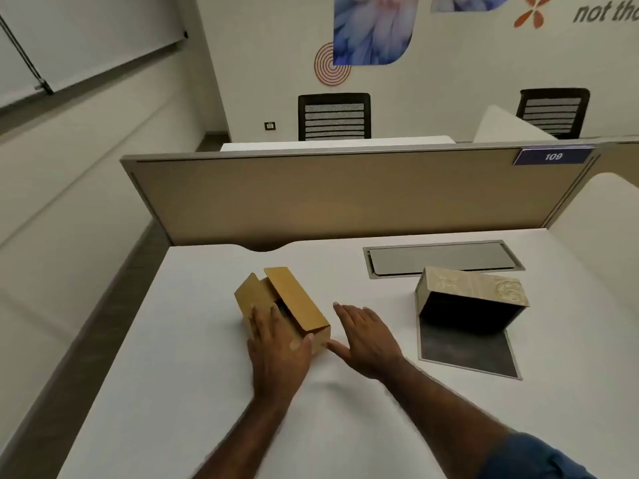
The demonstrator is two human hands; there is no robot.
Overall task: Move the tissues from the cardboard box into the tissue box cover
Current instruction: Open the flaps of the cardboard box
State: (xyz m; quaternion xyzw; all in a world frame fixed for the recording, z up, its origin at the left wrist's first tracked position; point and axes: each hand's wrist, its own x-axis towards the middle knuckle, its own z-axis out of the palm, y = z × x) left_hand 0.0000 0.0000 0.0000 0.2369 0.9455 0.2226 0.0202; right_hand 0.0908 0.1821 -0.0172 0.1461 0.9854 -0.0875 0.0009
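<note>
White worktop [193,305], beige partition [345,198] behind. Cardboard box [294,299] lies left of centre, flaps open; left hand [276,344] rests flat across it, hiding any tissues. Right hand [366,337] flat, released, just beside. Tissue box cover [473,295] stands well right, open, unobstructed.

The cardboard box [281,307] interior is hidden; no tissues can be seen.

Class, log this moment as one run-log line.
left hand: resting on open brown cardboard box | right hand: flat, beside box | patterned beige tissue box cover: tipped open, apart | tissues: not visible
</note>
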